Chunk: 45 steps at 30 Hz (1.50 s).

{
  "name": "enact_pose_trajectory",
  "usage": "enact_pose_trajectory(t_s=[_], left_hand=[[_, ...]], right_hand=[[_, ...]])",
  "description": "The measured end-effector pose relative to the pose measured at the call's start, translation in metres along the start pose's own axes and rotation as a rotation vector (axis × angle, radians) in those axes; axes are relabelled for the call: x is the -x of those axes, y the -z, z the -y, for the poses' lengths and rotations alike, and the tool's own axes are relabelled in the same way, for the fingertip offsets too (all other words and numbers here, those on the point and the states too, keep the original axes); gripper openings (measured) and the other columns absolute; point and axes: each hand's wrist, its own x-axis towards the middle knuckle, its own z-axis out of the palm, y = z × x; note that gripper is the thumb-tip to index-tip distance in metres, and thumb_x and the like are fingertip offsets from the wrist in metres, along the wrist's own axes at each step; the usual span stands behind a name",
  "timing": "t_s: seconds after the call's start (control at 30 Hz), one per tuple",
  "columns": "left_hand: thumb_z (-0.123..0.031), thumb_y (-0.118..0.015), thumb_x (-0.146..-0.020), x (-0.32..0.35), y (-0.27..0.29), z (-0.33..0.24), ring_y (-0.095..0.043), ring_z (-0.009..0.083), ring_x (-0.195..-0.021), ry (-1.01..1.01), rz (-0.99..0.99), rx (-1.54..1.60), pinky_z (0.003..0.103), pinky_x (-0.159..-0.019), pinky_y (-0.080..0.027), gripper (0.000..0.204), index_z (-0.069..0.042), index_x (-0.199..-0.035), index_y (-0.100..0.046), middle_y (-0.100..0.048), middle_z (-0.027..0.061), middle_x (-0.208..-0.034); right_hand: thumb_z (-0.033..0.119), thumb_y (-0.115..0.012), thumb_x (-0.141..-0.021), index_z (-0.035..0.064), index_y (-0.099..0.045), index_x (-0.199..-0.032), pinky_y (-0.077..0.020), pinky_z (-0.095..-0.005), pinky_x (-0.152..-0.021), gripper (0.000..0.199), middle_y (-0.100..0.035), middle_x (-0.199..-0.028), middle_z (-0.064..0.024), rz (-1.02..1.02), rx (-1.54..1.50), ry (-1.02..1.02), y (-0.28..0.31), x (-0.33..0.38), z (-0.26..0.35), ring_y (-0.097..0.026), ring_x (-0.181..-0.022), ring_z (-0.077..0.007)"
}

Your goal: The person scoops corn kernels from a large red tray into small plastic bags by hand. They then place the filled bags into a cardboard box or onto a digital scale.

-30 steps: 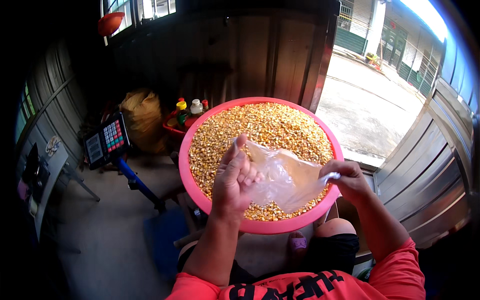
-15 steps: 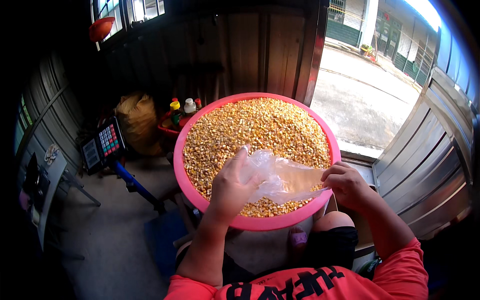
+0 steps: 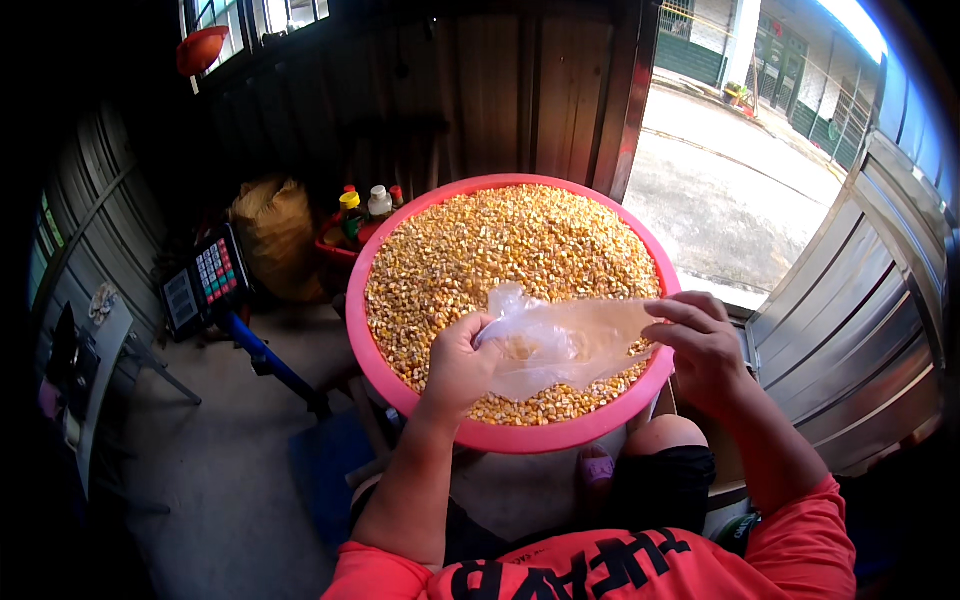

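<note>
A clear plastic bag (image 3: 590, 335) is stretched sideways above a big pink basin (image 3: 540, 440). Yellow dried corn kernels (image 3: 510, 240) fill the basin almost to its rim. My left hand (image 3: 460, 362) is closed on the bunched left part of the bag, thumb on top. At the bag's right end, my right hand (image 3: 703, 340) pinches its edge, with some fingers spread. Through the thin film the kernels show faintly; whether anything lies inside the bag I cannot tell.
On the left stands a platform scale with a keypad display (image 3: 208, 282) on a blue post. Behind the basin are bottles (image 3: 380, 202) in a red container and a tan sack (image 3: 275, 240). A metal door (image 3: 850, 310) stands at the right, beside a doorway onto concrete.
My left hand has closed from spread fingers into a grip on the bag. My right hand has shifted slightly up and right, and the bag now lies more spread out.
</note>
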Motion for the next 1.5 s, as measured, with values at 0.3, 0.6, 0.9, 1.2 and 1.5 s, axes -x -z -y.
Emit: enact_pose_trajectory(t_s=[0.3, 0.6, 0.9, 1.2, 1.5], left_hand=[[-0.011, -0.057, -0.087, 0.001, -0.010, -0.010, -0.047, 0.0029, -0.058, 0.174, 0.142, 0.379, 0.017, -0.054, -0.039, 0.009, -0.004, -0.093, -0.058, -0.055, -0.0030, -0.071], [-0.007, -0.054, -0.084, 0.007, 0.028, -0.013, -0.056, 0.0136, -0.057, 0.558, -0.015, 1.029, 0.028, -0.054, -0.050, 0.010, 0.001, -0.090, -0.058, -0.058, 0.0046, -0.072], [-0.015, -0.053, -0.086, 0.015, 0.047, -0.021, -0.060, 0.0285, -0.098, 0.537, 0.179, 1.122, 0.044, -0.089, -0.047, 0.027, 0.005, -0.105, -0.056, -0.062, 0.0181, -0.104], [-0.019, -0.053, -0.087, 0.022, 0.044, -0.015, -0.056, 0.0314, -0.106, 0.628, 0.173, 1.174, 0.047, -0.096, -0.041, 0.038, 0.007, -0.116, -0.050, -0.057, 0.0207, -0.114], [-0.017, -0.050, -0.090, 0.024, 0.013, 0.001, -0.055, 0.0251, -0.109, 0.716, 0.246, 1.096, 0.040, -0.093, -0.046, 0.042, 0.005, -0.125, -0.041, -0.054, 0.0168, -0.120]], right_hand=[[0.007, -0.060, -0.071, 0.0057, -0.055, -0.109, -0.0377, -0.0406, -0.090, 0.038, -0.059, -0.093, -0.0115, 0.248, -0.143, -0.038, -0.050, -0.024, 0.055, -0.056, -0.091, -0.0286], [0.002, -0.055, -0.069, 0.0102, -0.061, -0.101, -0.0467, -0.0360, -0.065, 0.033, -0.054, -0.071, -0.0059, 0.561, -0.095, 0.016, -0.060, -0.009, 0.046, -0.056, -0.079, -0.0248], [0.013, -0.058, -0.079, 0.0047, -0.052, -0.119, -0.0436, -0.0383, -0.057, 0.042, -0.053, -0.063, -0.0163, 0.457, -0.588, -0.251, -0.053, -0.026, 0.026, -0.056, -0.059, -0.0283], [0.025, -0.057, -0.087, 0.0022, -0.062, -0.099, -0.0480, -0.0320, -0.063, 0.025, -0.063, -0.075, -0.0144, 0.152, -0.482, -0.306, -0.081, -0.013, 0.013, -0.062, -0.071, -0.0265], [0.005, -0.055, -0.081, 0.0056, -0.060, -0.101, -0.0472, -0.0325, -0.066, 0.020, -0.061, -0.086, -0.0132, -0.066, -0.556, -0.415, -0.134, 0.047, -0.014, -0.060, -0.074, -0.0264]])
